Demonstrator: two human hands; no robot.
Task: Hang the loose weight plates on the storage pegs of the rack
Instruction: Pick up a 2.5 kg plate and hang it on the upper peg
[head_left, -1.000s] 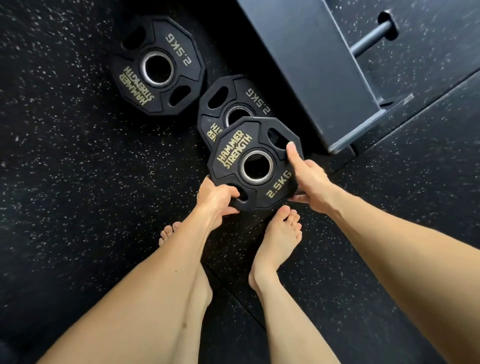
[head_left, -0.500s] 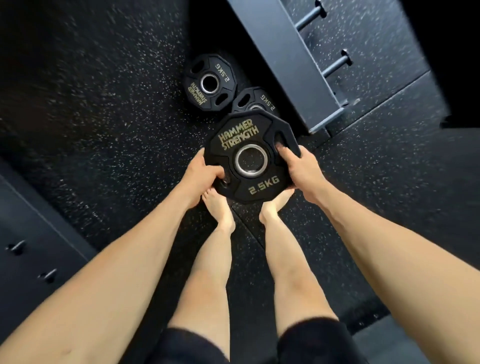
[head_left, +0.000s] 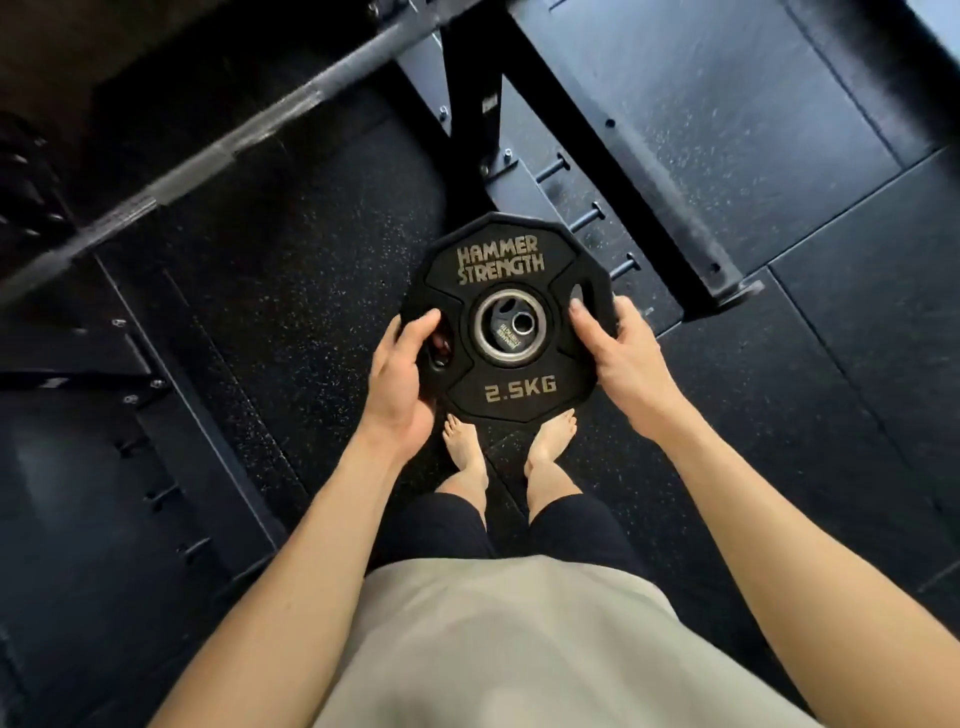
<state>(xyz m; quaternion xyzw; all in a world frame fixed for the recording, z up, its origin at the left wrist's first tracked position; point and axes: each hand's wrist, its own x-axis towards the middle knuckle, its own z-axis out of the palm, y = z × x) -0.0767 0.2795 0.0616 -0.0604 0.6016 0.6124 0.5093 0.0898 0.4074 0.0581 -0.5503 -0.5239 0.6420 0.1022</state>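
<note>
While face up and level, weight plate (head_left: 506, 312), left hand (head_left: 402, 371) and right hand (head_left: 618, 353) gripping opposite edges

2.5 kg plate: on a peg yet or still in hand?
In hand. The plate is gripped by left hand and right hand; the pegs stand bare.

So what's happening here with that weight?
A person standing barefoot holds a black 2.5 kg weight plate flat in front of them with both hands. The left hand grips its left edge through a cut-out, and the right hand holds the right edge. Through the plate's centre hole another plate on the floor shows. The rack's storage pegs stick out just beyond; the held plate is not on one yet.
</note>
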